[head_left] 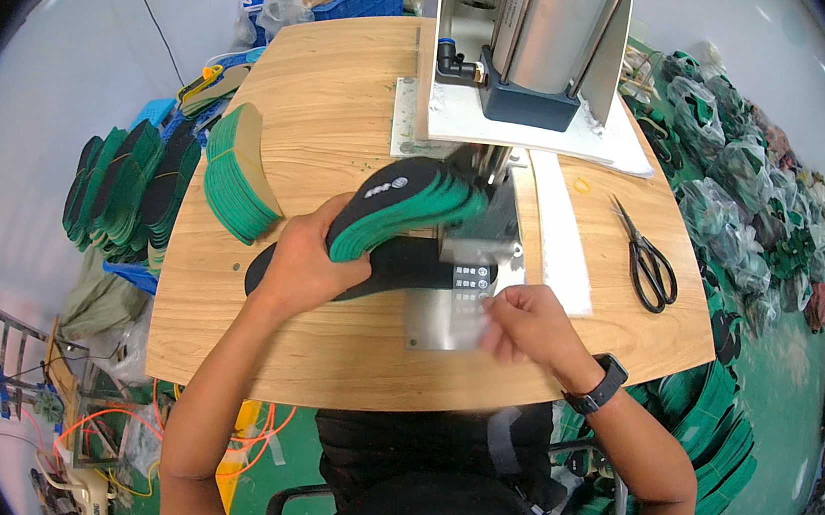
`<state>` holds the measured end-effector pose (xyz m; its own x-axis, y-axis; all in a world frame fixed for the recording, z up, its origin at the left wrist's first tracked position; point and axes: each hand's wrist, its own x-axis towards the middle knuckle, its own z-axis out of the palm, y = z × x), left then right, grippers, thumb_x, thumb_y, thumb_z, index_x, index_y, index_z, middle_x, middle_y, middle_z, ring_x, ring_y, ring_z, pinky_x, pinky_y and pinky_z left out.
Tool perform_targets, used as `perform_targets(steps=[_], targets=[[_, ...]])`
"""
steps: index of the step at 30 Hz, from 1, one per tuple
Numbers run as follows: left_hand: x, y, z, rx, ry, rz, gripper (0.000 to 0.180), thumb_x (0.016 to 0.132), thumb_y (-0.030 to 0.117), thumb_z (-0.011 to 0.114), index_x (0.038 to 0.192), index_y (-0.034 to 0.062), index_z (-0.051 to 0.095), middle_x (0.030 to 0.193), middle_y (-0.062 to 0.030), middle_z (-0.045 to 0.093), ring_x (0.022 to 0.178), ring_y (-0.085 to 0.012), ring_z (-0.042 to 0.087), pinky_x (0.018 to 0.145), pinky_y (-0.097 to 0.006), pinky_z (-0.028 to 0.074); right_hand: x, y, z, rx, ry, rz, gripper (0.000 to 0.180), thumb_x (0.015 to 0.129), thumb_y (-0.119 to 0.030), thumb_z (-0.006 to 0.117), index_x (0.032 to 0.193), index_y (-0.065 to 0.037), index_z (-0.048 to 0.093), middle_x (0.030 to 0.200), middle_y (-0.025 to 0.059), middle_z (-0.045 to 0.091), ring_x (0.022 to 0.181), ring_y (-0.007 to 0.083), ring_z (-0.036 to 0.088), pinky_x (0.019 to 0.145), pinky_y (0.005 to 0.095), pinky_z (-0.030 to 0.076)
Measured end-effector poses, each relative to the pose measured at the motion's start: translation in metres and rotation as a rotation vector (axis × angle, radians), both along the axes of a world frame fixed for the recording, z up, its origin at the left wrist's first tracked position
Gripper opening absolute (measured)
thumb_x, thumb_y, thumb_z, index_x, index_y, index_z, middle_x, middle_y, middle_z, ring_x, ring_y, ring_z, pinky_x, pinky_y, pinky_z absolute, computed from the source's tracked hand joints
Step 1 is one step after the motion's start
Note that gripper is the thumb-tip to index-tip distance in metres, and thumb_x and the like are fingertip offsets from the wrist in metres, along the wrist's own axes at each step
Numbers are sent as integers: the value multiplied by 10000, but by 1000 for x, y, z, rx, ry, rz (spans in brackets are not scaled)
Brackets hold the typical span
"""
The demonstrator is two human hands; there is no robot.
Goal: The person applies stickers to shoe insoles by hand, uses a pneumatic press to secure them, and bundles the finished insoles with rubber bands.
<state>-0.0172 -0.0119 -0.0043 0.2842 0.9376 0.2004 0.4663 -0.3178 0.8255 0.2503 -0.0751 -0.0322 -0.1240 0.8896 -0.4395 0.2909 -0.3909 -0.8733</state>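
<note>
Insoles [400, 206], stacked and green-edged, sit mid-frame, and we see the left hand [309, 265] clamped on them. Under this hand lies a black insole [407, 264], a white-printed patch [471, 283] at its right end. Just beside, the blurred right hand [534, 326] is curled; we cannot tell whether it holds anything. Scissors [646, 264] lie at frame right.

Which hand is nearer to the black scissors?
Right. The right hand is to the left of the scissors and closer to the person; the left hand is much farther left, gripping the insole stack.
</note>
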Motion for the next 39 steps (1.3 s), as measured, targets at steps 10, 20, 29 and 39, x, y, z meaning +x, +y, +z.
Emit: perform_targets(steps=[10, 20, 29, 39], targets=[[2, -3, -6, 37, 82, -18, 567, 655, 119, 669, 1200, 22, 548, 908, -186, 661, 828, -305, 646, 782, -332, 493, 3, -2, -4, 92, 31, 5, 246, 910, -182, 510, 792, 13, 601, 592, 84, 623, 432, 110, 548, 406, 233, 435], [-33, 1, 14, -432, -258, -324, 881, 713, 246, 697, 1457, 32, 275, 1407, -212, 408, 1268, -255, 430, 1037, -345, 340, 124, -2, 36, 487, -553, -289, 302, 873, -231, 662, 692, -15, 553, 533, -16, 488, 449, 60, 465, 431, 209, 367], [-37, 15, 22, -190, 715, -299, 934, 550, 447, 833, 1276, -35, 498, 1106, -264, 590, 1087, -356, 548, 960, -362, 418, 27, -42, 28, 868, -319, 158, 191, 841, -206, 683, 804, -39, 596, 579, 90, 555, 491, 193, 551, 484, 306, 446], [-29, -75, 46, 169, 772, -152, 645, 565, 241, 832, 1080, 4, 526, 1006, -198, 545, 974, -401, 526, 825, -436, 449, -105, -34, 69, 1496, -331, 415, 336, 744, -227, 723, 941, -20, 546, 901, 161, 575, 857, 311, 583, 732, 404, 475]])
